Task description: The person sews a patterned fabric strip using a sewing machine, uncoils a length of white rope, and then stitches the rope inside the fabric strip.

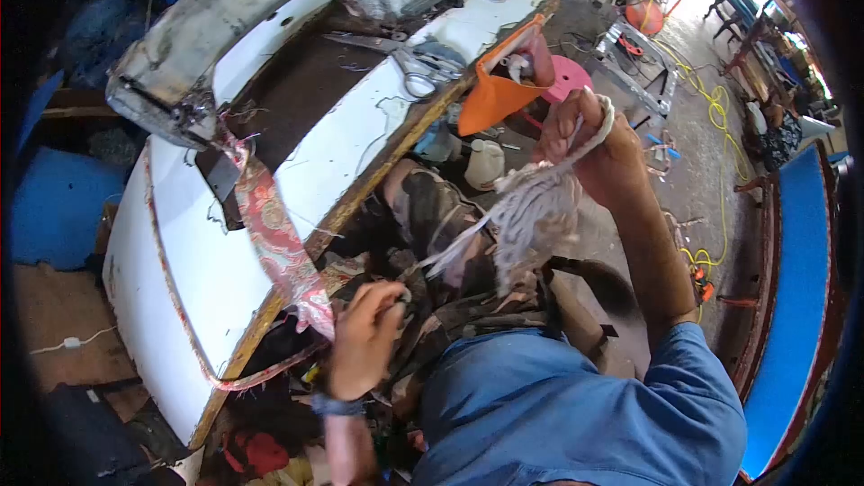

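My right hand [598,139] is raised and closed around a bundle of white cord [540,216]. Its loose, frayed strands hang down and to the left, and a thicker length loops over the fingers. Lower down, my left hand [369,337] has its fingers curled in; a small pale bit shows at the fingertips, too small to make out. Near that hand a red paisley fabric strip [279,229] hangs over the edge of a white wooden-edged panel [337,130]. A fabric-covered piping cord [171,261] loops across the panel.
Metal scissors [418,72] lie on the panel beside a worn padded frame [180,45]. An orange pouch [499,85] sits at the panel's edge. A yellow hose [720,117] runs over the floor by a red tank [643,13]. A blue panel [792,297] stands at right.
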A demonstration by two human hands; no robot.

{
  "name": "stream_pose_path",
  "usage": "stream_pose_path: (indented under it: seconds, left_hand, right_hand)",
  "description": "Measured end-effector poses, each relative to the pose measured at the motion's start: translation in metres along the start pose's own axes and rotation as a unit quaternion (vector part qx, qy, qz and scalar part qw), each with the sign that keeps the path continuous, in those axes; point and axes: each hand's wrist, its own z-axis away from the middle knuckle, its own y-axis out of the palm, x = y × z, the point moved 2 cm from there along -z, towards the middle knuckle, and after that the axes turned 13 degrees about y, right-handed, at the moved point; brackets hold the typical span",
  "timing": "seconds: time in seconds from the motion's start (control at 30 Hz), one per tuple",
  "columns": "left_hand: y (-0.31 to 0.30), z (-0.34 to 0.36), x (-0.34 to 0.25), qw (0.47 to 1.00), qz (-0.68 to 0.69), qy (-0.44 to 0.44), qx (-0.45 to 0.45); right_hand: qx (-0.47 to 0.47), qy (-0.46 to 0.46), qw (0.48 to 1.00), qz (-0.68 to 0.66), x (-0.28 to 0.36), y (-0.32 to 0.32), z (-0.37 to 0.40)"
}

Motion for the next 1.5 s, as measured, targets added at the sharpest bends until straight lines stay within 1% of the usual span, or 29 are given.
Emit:
stream_pose_path:
  seconds: [0.03,0.1,0.17,0.2,0.23,0.3,0.33,0.4,0.5,0.53,0.6,0.67,0.7,0.77,0.8,0.87,0.9,0.93,0.97,1.0,1.03,1.07,1.1,1.17,1.2,1.23,1.3,1.37,1.5]
  left_hand:
    - [0.011,-0.007,-0.002,0.991,-0.097,0.079,-0.048]
    - [0.019,-0.015,-0.016,0.981,-0.131,0.114,-0.092]
    - [0.030,-0.018,-0.037,0.986,-0.049,0.091,-0.132]
    - [0.038,-0.019,-0.046,0.988,-0.019,0.088,-0.125]
    - [0.051,-0.019,-0.045,0.993,0.002,0.084,-0.078]
    - [0.077,-0.028,-0.037,0.980,-0.092,0.144,-0.102]
    - [0.084,-0.034,-0.029,0.972,-0.140,0.139,-0.130]
    - [0.092,-0.048,-0.012,0.946,-0.234,0.133,-0.183]
    - [0.096,-0.065,0.012,0.947,-0.161,0.141,-0.239]
    - [0.096,-0.069,0.014,0.966,-0.138,0.104,-0.192]
    - [0.108,-0.075,0.037,0.981,-0.032,0.088,-0.169]
    - [0.112,-0.077,0.042,0.977,0.090,0.089,-0.173]
    - [0.112,-0.074,0.046,0.978,0.154,0.051,-0.134]
    - [0.097,-0.068,0.043,0.959,0.277,-0.029,-0.055]
    - [0.091,-0.061,0.042,0.964,0.259,-0.043,-0.040]
    - [0.084,-0.055,0.032,0.938,0.330,-0.090,-0.060]
    - [0.082,-0.050,0.030,0.921,0.365,-0.114,-0.070]
    - [0.083,-0.046,0.036,0.931,0.344,-0.076,-0.092]
    - [0.085,-0.043,0.043,0.931,0.347,-0.095,-0.069]
    - [0.085,-0.042,0.049,0.929,0.349,-0.111,-0.048]
    - [0.085,-0.041,0.052,0.927,0.352,-0.130,-0.027]
    - [0.080,-0.041,0.039,0.938,0.329,-0.105,-0.032]
    - [0.080,-0.040,0.041,0.937,0.329,-0.111,-0.020]
    - [0.081,-0.037,0.043,0.935,0.331,-0.126,0.009]
    - [0.082,-0.037,0.040,0.934,0.343,-0.100,0.003]
    - [0.082,-0.038,0.034,0.932,0.355,-0.071,-0.003]
    - [0.080,-0.044,0.025,0.927,0.375,-0.009,-0.014]
    - [0.082,-0.043,0.029,0.929,0.368,-0.024,0.001]
    - [0.080,-0.043,0.026,0.931,0.362,-0.045,-0.003]
  right_hand:
    - [-0.012,0.000,0.999,0.043,-0.005,0.007,-0.002]
    - [-0.039,0.003,0.991,0.130,-0.014,0.019,-0.004]
    - [-0.040,0.030,0.974,0.223,-0.020,0.035,0.001]
    - [-0.035,0.045,0.968,0.243,-0.024,0.046,0.002]
    - [-0.029,0.058,0.963,0.263,-0.027,0.054,0.000]
    - [0.003,0.090,0.930,0.355,-0.028,0.068,-0.006]
    - [0.016,0.106,0.911,0.398,-0.029,0.075,-0.007]
    - [0.042,0.124,0.931,0.339,-0.032,0.086,-0.011]
    - [0.062,0.151,0.960,0.227,-0.036,0.096,-0.018]
    - [0.075,0.155,0.966,0.194,-0.035,0.098,-0.021]
    - [0.106,0.133,0.980,0.107,-0.038,0.095,-0.024]
    - [0.031,0.101,0.991,0.077,-0.027,0.082,-0.027]
    - [-0.006,0.085,0.994,0.063,-0.020,0.072,-0.031]
    - [-0.005,0.013,0.999,-0.035,-0.006,0.034,-0.041]
    - [-0.075,-0.004,0.996,-0.056,0.003,0.023,-0.044]
    - [-0.210,-0.039,0.972,-0.099,0.020,0.004,-0.051]
    - [-0.235,-0.058,0.968,0.069,0.021,-0.022,-0.054]
    - [-0.252,-0.076,0.936,0.235,0.016,-0.058,-0.055]
    - [-0.262,-0.093,0.876,0.394,0.016,-0.060,-0.057]
    - [-0.252,-0.026,0.817,0.518,0.010,-0.061,-0.054]
    - [-0.236,0.042,0.739,0.630,0.006,-0.039,-0.041]
    - [-0.215,0.111,0.643,0.727,-0.002,-0.024,-0.025]
    - [-0.185,-0.006,0.754,0.631,-0.019,-0.022,-0.015]
    - [-0.077,0.012,0.816,0.572,-0.029,0.010,0.004]
    - [-0.020,0.038,0.852,0.522,-0.031,0.029,0.011]
    - [0.019,0.055,0.860,0.508,-0.034,0.044,0.015]
    - [0.063,0.003,0.831,0.552,-0.042,0.060,0.017]
    - [0.075,0.021,0.836,0.543,-0.048,0.065,0.019]
    - [0.090,-0.083,0.832,0.541,-0.063,0.059,0.015]
